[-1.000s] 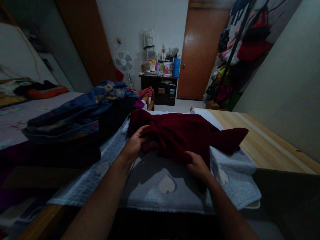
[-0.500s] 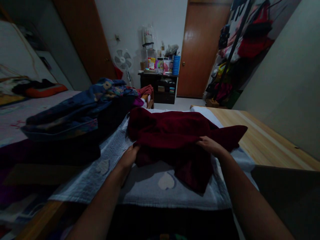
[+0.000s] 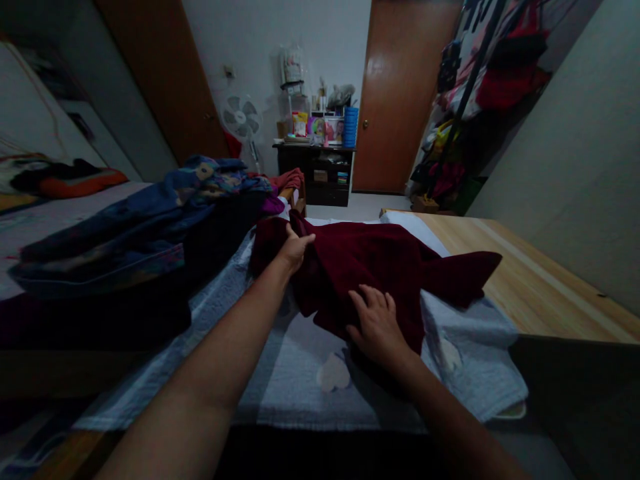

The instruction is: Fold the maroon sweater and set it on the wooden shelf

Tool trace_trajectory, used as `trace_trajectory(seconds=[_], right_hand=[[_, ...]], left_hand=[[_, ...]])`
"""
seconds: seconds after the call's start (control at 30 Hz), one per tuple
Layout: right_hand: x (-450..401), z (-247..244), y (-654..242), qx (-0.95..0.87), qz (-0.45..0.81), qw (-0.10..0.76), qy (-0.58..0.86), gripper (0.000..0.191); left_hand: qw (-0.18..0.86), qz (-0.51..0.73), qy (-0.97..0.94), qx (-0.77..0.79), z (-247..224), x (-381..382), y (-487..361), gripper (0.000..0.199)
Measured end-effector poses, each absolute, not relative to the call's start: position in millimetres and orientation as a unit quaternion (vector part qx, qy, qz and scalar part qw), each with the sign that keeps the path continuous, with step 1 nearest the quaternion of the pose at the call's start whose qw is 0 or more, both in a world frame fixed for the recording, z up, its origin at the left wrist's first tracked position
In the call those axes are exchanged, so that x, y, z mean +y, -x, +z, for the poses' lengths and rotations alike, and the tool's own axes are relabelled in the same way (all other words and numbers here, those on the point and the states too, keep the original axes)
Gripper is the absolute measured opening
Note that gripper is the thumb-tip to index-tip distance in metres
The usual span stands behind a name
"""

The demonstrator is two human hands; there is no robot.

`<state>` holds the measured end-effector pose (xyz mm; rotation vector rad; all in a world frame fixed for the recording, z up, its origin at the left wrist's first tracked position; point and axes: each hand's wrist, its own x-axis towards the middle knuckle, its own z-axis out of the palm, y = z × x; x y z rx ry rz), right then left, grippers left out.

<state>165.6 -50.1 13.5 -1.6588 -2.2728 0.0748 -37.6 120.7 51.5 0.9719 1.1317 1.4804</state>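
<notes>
A dark red garment (image 3: 370, 257) lies loosely spread on a pale cloth with heart shapes (image 3: 295, 373). One narrow part of the garment sticks out to the right, towards the wooden board. My left hand (image 3: 295, 250) is at the garment's left part, beside a raised fold, with thumb and forefinger apart; its other fingers are partly hidden. Lower and to the right, my right hand (image 3: 377, 320) rests on the garment's near part, palm down with fingers spread.
Left of the cloth is a pile of clothes with a blue patterned garment (image 3: 150, 207) on top. A light wooden board (image 3: 545, 273) borders the right side. Farther back stand a white fan (image 3: 241, 117), a dark cabinet (image 3: 327, 187) and a brown door (image 3: 387, 100).
Both hands have let go of the garment's near edge. My left hand moved forward and right; my right hand came nearer and left. The garment's near left part is now folded differently.
</notes>
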Motion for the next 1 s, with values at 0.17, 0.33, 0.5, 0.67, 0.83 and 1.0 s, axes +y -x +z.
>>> trace_trajectory(seconds=[0.17,0.33,0.5,0.67,0.83,1.0], right_hand=[[-68.4,-19.3,-164.6,-0.786,0.170,0.010,0.594,0.092],[-59.6,-29.4,-167.3,-0.786,0.176,0.032,0.592,0.085],[-49.0,-34.6,-166.6,-0.790,0.148,0.075,0.590,0.068],[-43.7,-31.9,-177.4,-0.788,0.175,0.136,0.575,0.063],[-41.3,-23.7,-190.5,-0.747,0.224,0.158,0.606,0.060],[-42.8,-20.7,-196.8,-0.730,0.262,0.210,0.595,0.055]], left_hand=[[0.064,0.430,-0.674,0.597,4.4,78.2,49.2,0.091],[-0.130,0.240,-0.839,0.472,-14.3,35.1,65.5,0.045],[-0.134,0.123,-0.878,0.443,-34.6,24.3,77.1,0.063],[-0.178,0.101,-0.871,0.447,-54.2,24.6,80.7,0.061],[-0.222,0.130,-0.909,0.329,-59.8,28.5,89.7,0.041],[-0.206,0.169,-0.911,0.314,-58.8,29.3,91.1,0.015]])
